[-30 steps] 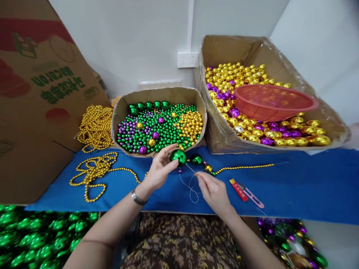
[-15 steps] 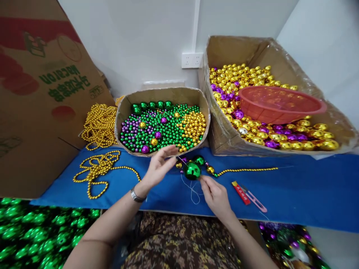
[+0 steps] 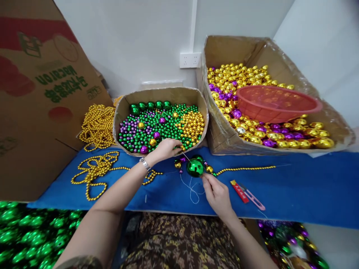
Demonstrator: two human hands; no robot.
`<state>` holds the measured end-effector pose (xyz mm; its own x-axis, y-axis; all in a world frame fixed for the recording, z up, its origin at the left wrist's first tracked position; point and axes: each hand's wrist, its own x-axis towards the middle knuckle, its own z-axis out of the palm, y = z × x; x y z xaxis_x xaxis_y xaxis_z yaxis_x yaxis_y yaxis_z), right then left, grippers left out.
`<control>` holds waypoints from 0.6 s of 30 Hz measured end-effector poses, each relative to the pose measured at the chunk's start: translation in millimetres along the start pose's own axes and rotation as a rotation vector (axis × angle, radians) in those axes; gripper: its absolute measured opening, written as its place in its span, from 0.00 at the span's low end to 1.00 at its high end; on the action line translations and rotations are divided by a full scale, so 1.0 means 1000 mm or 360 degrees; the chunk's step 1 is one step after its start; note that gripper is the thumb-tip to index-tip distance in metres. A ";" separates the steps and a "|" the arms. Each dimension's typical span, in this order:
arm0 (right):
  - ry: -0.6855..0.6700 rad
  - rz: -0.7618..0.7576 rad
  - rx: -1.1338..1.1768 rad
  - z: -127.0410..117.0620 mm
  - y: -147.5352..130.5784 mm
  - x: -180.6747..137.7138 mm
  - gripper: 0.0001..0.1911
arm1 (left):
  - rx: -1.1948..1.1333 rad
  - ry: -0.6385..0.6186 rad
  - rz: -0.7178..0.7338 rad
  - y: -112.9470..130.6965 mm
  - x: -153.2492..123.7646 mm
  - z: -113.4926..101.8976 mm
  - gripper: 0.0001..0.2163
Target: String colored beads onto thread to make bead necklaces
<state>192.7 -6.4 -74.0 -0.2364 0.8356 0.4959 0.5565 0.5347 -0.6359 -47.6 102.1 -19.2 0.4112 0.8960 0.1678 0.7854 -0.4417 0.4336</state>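
A large shiny green bead [image 3: 195,167] sits on a thin needle [image 3: 186,156] whose tip sticks out at its upper left. My right hand [image 3: 218,195] pinches the needle at the bead's lower right edge. Over the front rim of the small cardboard box [image 3: 117,144], my left hand [image 3: 166,148] has thumb and fingertips together beside the needle tip; what they hold is hidden. Behind the green bead lie strung beads in green, purple and gold, joined to a gold bead strand [image 3: 246,170]. Loose white thread [image 3: 193,194] curls below on the blue table cover [image 3: 174,200].
Gold bead chains [image 3: 94,173] lie at left, beside a tall carton [image 3: 30,112]. A large cardboard box [image 3: 221,138] of gold and purple beads holds a red basket [image 3: 277,102]. Pink thread snips [image 3: 254,200] and a red packet [image 3: 239,191] lie at right.
My left hand has moved up and right to the needle tip, and its fingers have closed. The right hand and the green bead have barely moved.
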 end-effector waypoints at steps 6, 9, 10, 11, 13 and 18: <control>0.0019 -0.0009 0.0008 0.000 0.001 0.000 0.11 | 0.0058 -0.0056 0.0074 0.003 0.018 0.015 0.11; 0.0041 -0.0006 0.0013 0.001 0.002 0.000 0.11 | -0.0225 0.0135 -0.0071 0.002 0.010 0.015 0.10; 0.0045 0.0008 0.0011 0.001 0.002 -0.001 0.11 | -0.0414 0.0215 -0.0143 0.002 0.005 0.014 0.10; 0.0045 0.0022 0.0012 0.001 0.002 -0.001 0.11 | -0.0601 0.0279 -0.0206 0.002 0.000 0.014 0.10; 0.0043 0.0034 0.0028 0.001 0.003 -0.001 0.11 | -0.0811 0.0345 -0.0273 0.001 -0.008 0.012 0.12; 0.0062 0.0041 0.0056 0.000 0.002 0.002 0.09 | -0.0365 0.0158 -0.0115 0.004 -0.005 0.008 0.09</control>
<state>193.4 -3.7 -74.2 -0.1908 0.8441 0.5011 0.5333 0.5177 -0.6690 -42.8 95.9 -25.8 0.3014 0.9300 0.2102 0.6810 -0.3643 0.6353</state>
